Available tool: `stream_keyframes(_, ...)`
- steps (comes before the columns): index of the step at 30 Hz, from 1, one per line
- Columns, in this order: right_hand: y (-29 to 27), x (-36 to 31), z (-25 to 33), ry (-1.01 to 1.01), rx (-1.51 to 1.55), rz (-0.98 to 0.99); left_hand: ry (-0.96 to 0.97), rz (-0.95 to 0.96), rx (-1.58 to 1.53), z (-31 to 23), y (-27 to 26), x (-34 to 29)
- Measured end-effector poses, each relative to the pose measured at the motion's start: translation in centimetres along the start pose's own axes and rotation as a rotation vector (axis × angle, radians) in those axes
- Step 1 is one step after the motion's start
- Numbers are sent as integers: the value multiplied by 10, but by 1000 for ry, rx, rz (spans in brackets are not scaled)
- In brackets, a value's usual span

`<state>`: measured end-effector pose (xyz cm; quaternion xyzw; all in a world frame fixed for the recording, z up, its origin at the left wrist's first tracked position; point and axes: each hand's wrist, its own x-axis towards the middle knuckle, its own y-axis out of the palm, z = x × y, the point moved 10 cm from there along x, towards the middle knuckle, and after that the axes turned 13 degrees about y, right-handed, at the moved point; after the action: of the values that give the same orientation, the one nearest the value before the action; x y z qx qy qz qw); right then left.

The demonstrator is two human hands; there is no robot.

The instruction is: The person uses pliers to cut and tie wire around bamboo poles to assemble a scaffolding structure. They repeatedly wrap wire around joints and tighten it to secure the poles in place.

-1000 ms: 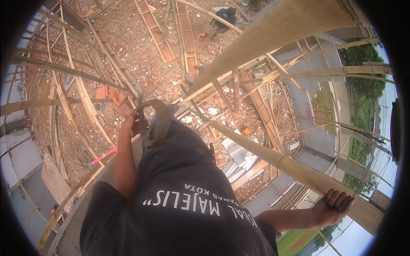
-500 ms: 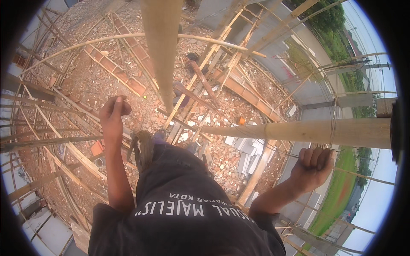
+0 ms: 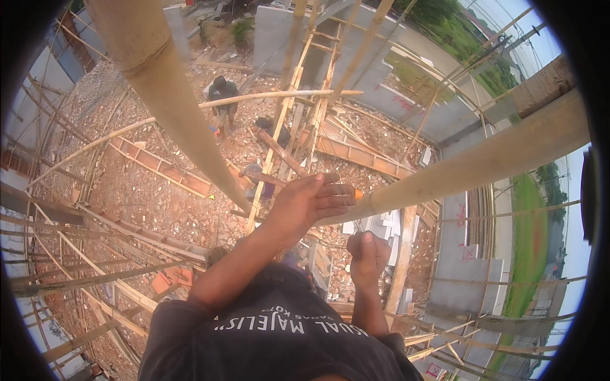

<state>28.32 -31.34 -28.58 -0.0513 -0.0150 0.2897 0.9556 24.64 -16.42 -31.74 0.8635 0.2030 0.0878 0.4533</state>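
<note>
Left hand: released, fingers extended together, positioned beyond the right hand and in front of the near end of the right bamboo pole; contact with the pole cannot be determined. Right hand: clenched, thumb uppermost, on thin wire; the wire lies between the two hands, its strands faint and blurred. Black T-shirt, near: two lines of white capital lettering, inverted in this view. Grey wall panel, right: red hand-drawn marks, including a crossed box. Left bamboo pole: slants from far left toward the centre. Co-worker, far: stands on the rubble beyond the left bamboo pole
</note>
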Motion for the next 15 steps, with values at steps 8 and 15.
stream_keyframes(8,18,-24,-74,109,-205,70,212,-160,-102,-32,-45,37)
stream_keyframes(15,25,-19,-155,240,-370,121,336,-129,3,-59,-27,34)
